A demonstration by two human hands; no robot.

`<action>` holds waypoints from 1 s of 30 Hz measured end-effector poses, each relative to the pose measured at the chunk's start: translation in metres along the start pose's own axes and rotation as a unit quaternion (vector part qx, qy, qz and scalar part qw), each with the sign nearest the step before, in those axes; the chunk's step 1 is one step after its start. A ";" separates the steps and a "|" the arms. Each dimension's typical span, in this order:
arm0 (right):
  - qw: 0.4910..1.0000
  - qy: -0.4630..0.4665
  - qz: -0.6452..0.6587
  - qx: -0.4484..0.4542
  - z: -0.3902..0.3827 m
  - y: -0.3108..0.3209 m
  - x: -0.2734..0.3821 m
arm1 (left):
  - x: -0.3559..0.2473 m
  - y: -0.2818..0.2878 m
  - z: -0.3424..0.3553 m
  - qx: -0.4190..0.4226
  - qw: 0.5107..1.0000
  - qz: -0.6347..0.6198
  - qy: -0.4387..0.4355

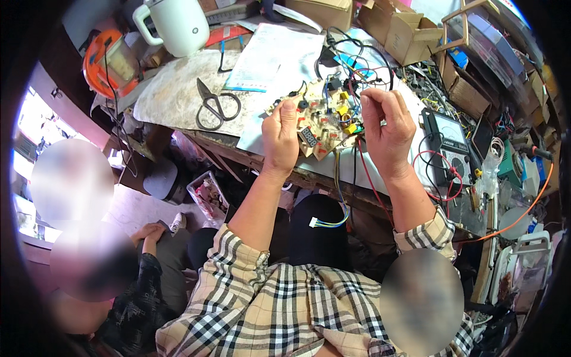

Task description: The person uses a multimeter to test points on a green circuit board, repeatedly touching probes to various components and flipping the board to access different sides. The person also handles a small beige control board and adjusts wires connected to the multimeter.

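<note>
Resting on the table (169, 98) are black scissors (213, 109); the left hand (281, 138) is clasping the circuit board (324, 128) (near the table's front edge); the right hand (389, 132) is curling, whether around anything I cannot tell; a meter (449, 132) is sitting farther right.

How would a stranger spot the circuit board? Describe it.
Start at the workbench, then find the left hand. Just right of its thumb sits the circuit board. Unlike the black meter farther right, it is tan, uncased, with a dark digit display.
</note>
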State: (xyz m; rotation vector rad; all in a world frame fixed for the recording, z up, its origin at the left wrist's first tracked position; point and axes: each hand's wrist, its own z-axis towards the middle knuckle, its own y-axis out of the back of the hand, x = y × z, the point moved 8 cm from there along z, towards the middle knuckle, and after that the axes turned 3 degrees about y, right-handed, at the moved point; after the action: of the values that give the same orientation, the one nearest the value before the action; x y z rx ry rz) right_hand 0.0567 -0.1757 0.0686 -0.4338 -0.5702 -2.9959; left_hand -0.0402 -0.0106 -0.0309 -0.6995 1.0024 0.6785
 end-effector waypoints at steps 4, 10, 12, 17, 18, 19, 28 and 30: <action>0.999 0.017 -0.015 -0.030 0.004 0.012 -0.003 | 0.002 0.004 0.003 -0.002 1.000 0.029 -0.008; 0.956 -0.119 0.187 -0.193 0.013 0.086 -0.037 | 0.008 0.008 0.008 -0.001 1.000 -0.004 0.021; 0.948 -0.102 0.162 -0.256 0.010 0.126 -0.030 | 0.018 0.015 0.012 0.009 1.000 0.000 0.028; 0.957 -0.194 0.098 -0.192 -0.015 0.164 -0.027 | 0.025 0.011 0.015 0.004 0.997 -0.058 0.049; 0.961 -0.214 0.091 -0.150 -0.025 0.160 -0.030 | 0.024 0.010 0.015 0.005 0.997 -0.056 0.052; 0.961 -0.235 0.087 -0.120 -0.032 0.155 -0.031 | 0.024 0.010 0.014 0.006 0.997 -0.053 0.056; 0.976 -0.216 -0.025 -0.031 -0.038 0.132 -0.032 | 0.030 0.012 0.017 0.013 0.996 -0.059 0.071; 0.976 -0.214 -0.013 -0.031 -0.034 0.128 -0.028 | 0.038 0.018 0.020 0.031 0.995 -0.050 0.077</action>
State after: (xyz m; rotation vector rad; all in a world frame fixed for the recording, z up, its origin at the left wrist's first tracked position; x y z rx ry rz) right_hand 0.0888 -0.3070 0.0757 -1.0982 -0.5082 -2.9578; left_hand -0.0299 0.0229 -0.0613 -0.7502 1.1189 0.5097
